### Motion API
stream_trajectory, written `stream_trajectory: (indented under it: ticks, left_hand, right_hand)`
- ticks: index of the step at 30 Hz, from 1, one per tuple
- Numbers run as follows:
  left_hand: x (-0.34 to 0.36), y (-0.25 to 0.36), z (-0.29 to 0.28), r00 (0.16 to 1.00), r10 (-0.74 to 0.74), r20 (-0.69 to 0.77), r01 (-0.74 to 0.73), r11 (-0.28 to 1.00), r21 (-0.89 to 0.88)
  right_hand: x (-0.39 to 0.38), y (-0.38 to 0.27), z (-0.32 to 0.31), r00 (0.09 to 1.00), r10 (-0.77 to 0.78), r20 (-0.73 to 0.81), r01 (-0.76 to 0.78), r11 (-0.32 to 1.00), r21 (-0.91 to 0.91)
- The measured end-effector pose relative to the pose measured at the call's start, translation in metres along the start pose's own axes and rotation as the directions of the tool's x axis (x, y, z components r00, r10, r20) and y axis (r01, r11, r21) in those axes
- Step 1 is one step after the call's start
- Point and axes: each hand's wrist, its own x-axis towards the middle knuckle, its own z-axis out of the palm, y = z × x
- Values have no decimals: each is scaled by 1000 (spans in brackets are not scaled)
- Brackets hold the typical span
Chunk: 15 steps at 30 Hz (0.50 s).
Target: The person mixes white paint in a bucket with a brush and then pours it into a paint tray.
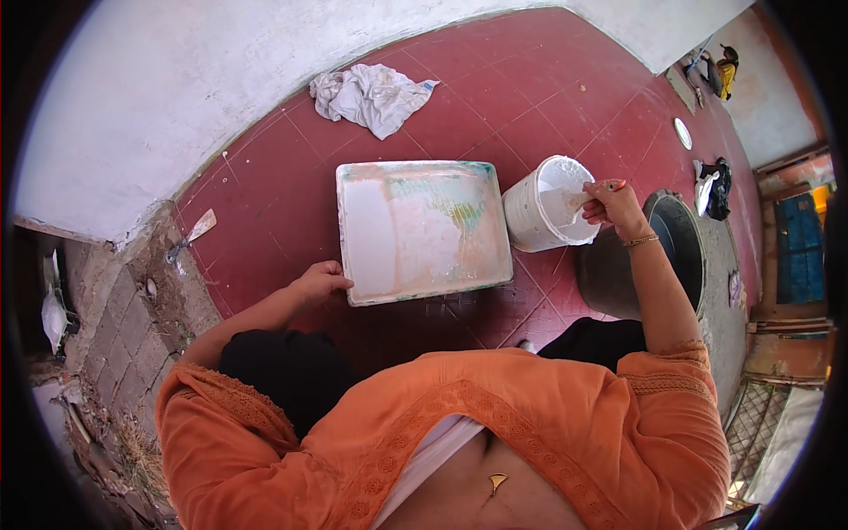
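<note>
A white rectangular tray [380,225], smeared with pinkish and green paint, lies in front of me. My left hand [322,281] grips its near left corner, the fingers closed at the rim. Right of the tray stands a white bucket [530,216], its inner wall coated in white. Over the bucket's mouth, my right hand [611,205] is closed around a scraper [576,201]. The scraper's pale blade points down into the bucket, and an orange handle end sticks out past my fingers. How deep the contents are, I cannot tell.
A crumpled white cloth [375,95] lies beyond the tray on the red tiled floor [495,97]. Another scraper [193,231] rests at the left. A large dark tub [676,238] stands beside the bucket. Farther right are a black bag [719,187] and a white lid [682,133].
</note>
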Motion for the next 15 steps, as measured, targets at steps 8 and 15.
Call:
stream_trajectory:
  ticks: [8,15]
  left_hand:
    - [-4,-4,-51,921,-42,-388,-58,969,-241]
    - [-4,22,-94,836,6,-549,-80,990,-112]
  right_hand:
    - [4,13,-14,996,74,-40,-70,991,110]
    - [13,9,-5,998,64,-7,-64,994,91]
